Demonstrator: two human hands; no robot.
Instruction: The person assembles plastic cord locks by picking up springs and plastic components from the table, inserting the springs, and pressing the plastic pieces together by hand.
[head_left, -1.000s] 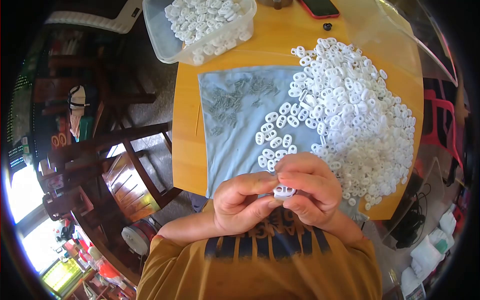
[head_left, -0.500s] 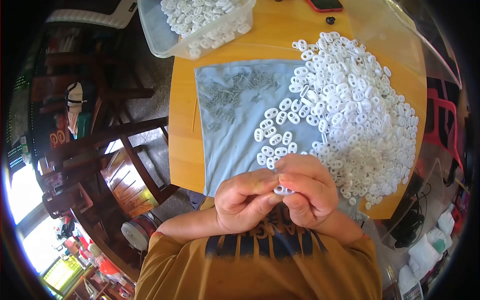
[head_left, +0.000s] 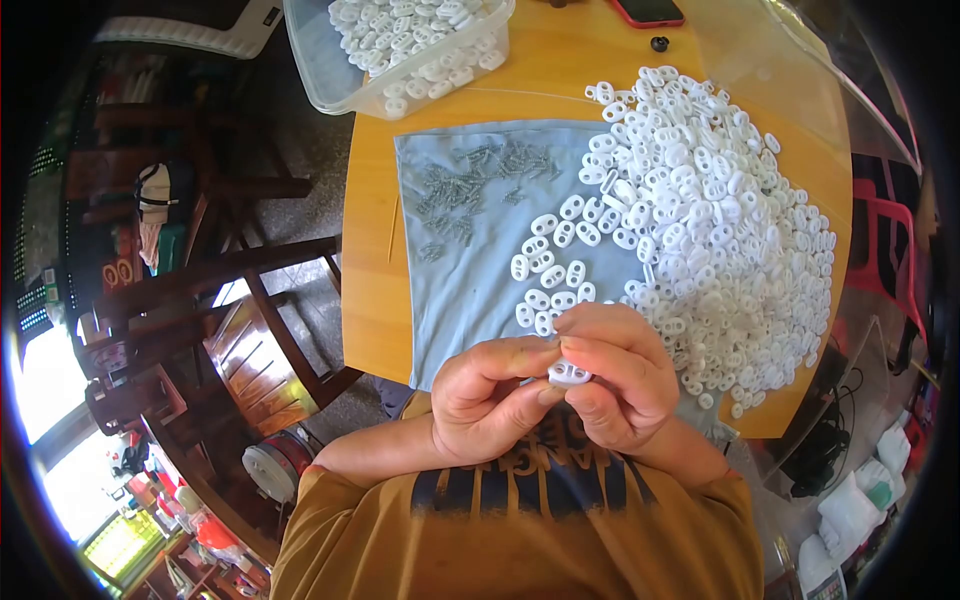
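A small white oval two-hole plastic piece [head_left: 569, 374] is held between both hands, close to my chest. My left hand [head_left: 492, 395] pinches it from the left with thumb and index finger. From the right, the fingertips of my right hand [head_left: 622, 375] close on it too. Several loose white two-hole pieces [head_left: 541, 262] lie just beyond the hands on a light blue cloth [head_left: 470, 310]. To their right spreads a large heap of similar pieces [head_left: 715, 220]. Small metal springs [head_left: 465, 190] are scattered on the cloth's far left part.
A clear plastic tub [head_left: 420, 95] with more white pieces stands at the table's far left edge. A red-edged phone [head_left: 648, 10] and a small black round part [head_left: 659, 44] lie at the far side. A thin stick [head_left: 392, 228] rests left of the cloth. A wooden chair [head_left: 265, 355] stands at left.
The white piece has tilted between my fingers, so its holed face shows more. Both hands stay in nearly the same place. The view has shifted slightly.
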